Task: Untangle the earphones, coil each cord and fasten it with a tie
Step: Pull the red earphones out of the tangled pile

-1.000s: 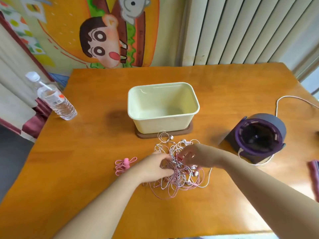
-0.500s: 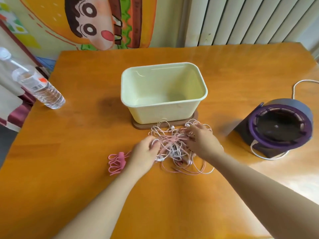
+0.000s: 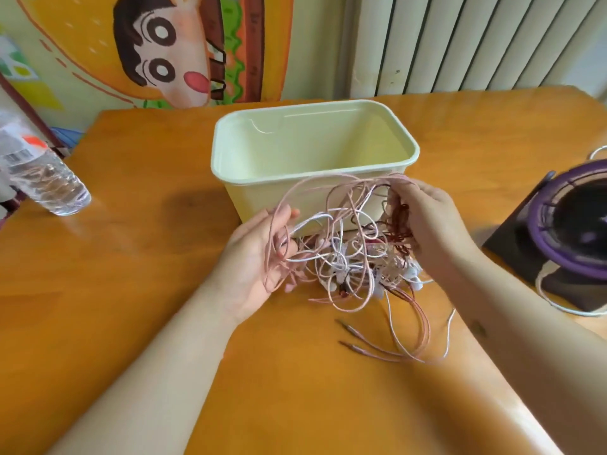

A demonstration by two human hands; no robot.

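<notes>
1. In the head view, we see the tangle of thin pink, white and dark red earphone cords held up between the two hands, just in front of the cream rectangular plastic tub. Its lower loops hang down onto the orange-brown wooden table.
2. The left hand is at the left side of the tangle with the palm turned to the right. Its fingers are loosely curled around several pink loops, which also run across the palm, and the thumb points upward.
3. The right hand is at the upper right of the tangle, close to the front wall of the tub. Its fingers are bent and pinch the top of the cords, with a bunch of the dark red cord under them.
4. Two thin jack plugs at the cord ends lie on the table, nearer to us than the tangle.
5. The tub stands upright in the middle of the table, and we see no object inside it.
6. A clear plastic water bottle stands at the left edge of the table.
7. A round purple and dark device with a white cable stands at the right edge.
8. Behind the table we see a wall with a cartoon painting and pale vertical slats.
</notes>
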